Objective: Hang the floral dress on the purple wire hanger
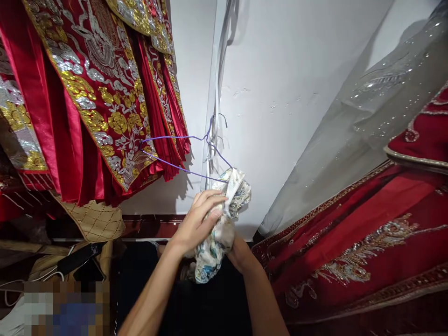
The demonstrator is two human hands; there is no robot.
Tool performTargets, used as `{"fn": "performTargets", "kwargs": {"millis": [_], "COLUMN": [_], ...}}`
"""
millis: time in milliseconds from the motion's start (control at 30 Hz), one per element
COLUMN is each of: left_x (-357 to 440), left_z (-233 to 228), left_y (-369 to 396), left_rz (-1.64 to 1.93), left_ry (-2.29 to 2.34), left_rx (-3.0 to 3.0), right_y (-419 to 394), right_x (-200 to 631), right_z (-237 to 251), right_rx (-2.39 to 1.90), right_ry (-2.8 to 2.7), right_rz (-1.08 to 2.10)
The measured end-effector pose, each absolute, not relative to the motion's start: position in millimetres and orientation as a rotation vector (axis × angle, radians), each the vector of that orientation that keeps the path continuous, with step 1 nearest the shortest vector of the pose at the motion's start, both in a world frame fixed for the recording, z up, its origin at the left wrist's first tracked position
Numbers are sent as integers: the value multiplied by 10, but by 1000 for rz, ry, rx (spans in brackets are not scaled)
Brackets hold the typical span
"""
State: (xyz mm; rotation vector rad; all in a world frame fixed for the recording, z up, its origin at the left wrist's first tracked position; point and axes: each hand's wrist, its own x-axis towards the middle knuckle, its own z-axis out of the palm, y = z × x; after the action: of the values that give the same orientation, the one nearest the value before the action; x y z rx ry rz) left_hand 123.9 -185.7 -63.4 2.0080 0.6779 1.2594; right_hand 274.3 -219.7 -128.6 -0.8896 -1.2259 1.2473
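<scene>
A white garment with a blue floral print is bunched between my two hands. One end of a purple wire hanger runs into its upper part, where a white band of cloth loops over the wire. My left hand grips the bundle from the left, thumb and fingers around the cloth. On the lower right, my right hand holds the same bundle, its fingers hidden behind the fabric. The hanger's bare other end points left, and its dark hook is up by a pale vertical strip; I cannot tell whether it hangs there.
Red embroidered costumes hang at the upper left. At right are a sheer sparkling fabric and a red beaded garment. A white wall stands ahead. A black object with a white cable lies at lower left.
</scene>
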Motion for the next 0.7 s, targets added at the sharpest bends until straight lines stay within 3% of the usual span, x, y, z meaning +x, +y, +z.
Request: {"fn": "performTargets", "kwargs": {"millis": [67,167,300,500,700], "left_x": [1214,1110,848,397,6], "left_z": [-679,-778,-820,-910,-840], "left_y": [-1655,-1409,-1220,-1091,-985], "left_rz": [1055,750,697,580,313], "left_ry": [602,524,672,892,968], "left_rx": [2066,2163,2352,2303,2242], "right_y": [-2185,-2147,-2074,-1902,-1233], "right_x": [2833,3001,3252,3539,3519], "right_z": [-1277,-1205,-1033,-632,-421], "right_rx": [-860,-932,-1113,-1114,-1096], "right_ry": [-1116,-997,-920,-1250,-1779], "right_rz": [1265,1054,812,1072,501]}}
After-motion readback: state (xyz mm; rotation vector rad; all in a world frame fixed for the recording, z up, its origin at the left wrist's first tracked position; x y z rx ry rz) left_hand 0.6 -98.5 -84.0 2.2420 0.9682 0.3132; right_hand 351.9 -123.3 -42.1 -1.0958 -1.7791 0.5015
